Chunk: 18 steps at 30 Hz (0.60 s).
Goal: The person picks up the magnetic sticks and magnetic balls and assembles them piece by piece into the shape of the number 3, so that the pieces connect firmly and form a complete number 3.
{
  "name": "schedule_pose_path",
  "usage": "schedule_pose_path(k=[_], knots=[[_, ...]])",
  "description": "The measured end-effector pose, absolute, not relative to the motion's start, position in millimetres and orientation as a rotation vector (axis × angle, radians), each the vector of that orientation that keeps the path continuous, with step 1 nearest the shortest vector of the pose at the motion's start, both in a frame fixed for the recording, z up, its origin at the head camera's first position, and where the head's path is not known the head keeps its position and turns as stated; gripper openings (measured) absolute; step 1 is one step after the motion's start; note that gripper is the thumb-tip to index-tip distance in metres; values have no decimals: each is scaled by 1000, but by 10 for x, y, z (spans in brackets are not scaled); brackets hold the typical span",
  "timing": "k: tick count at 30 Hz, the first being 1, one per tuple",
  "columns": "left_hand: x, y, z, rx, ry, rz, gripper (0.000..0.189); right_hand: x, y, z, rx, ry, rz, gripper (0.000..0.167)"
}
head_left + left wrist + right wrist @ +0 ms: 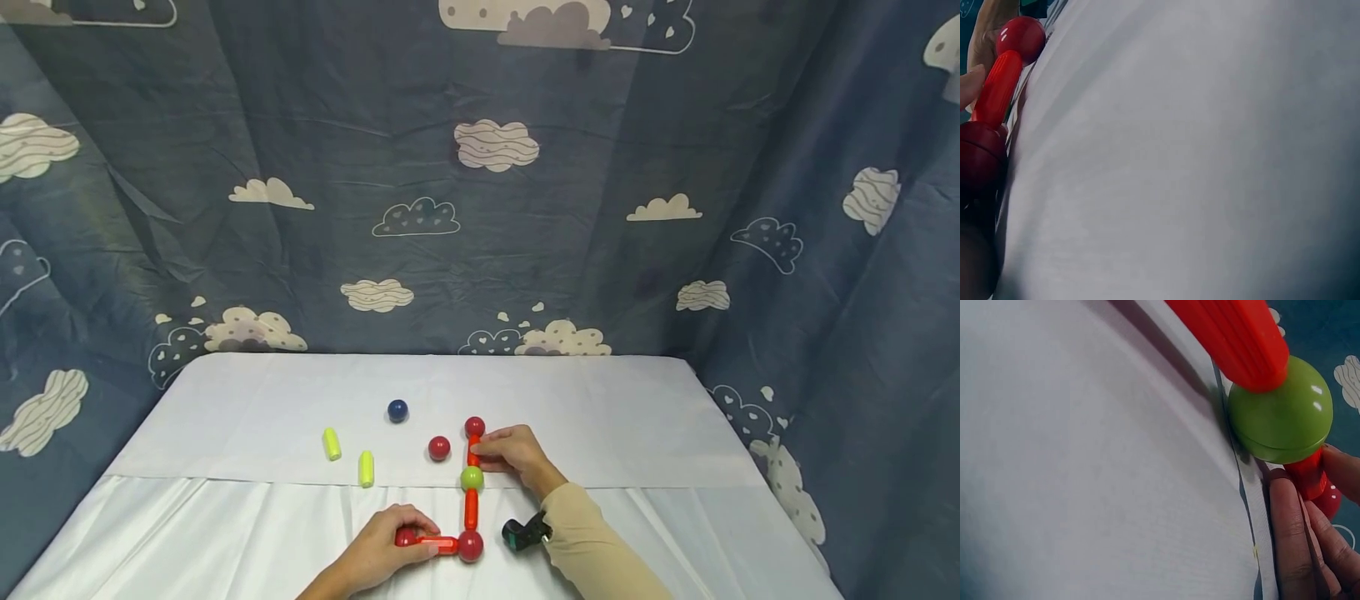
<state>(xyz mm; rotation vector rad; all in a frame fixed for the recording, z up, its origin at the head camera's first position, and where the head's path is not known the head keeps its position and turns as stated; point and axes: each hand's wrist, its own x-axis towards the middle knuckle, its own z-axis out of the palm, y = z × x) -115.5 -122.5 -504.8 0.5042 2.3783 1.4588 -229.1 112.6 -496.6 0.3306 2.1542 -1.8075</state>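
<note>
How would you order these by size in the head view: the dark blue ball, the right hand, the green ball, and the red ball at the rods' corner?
1. Right hand
2. Red ball at the rods' corner
3. Green ball and dark blue ball: too alike to rank

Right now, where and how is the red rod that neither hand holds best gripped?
Likely at mid-length on that red rod, pinched across its sides from above: its shaft is slim and uncovered, while its ends meet the green ball and a red ball.
</note>
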Motion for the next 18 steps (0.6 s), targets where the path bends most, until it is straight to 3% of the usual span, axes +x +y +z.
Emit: schedule_pose_path(k=[5, 10, 18], knots=[[-1209, -1308, -5009, 449, 2457, 1558, 21, -2284, 1120, -4969, 328, 2139, -1814, 25], [-1346, -1487, -4899, 224, 2717, 1588, 16, -2288, 1117, -4973, 345, 2163, -1790, 24], [-1590, -1766, -4839, 1, 2870, 1478, 24, -2291, 1125, -4991, 334, 2160, -1800, 24]])
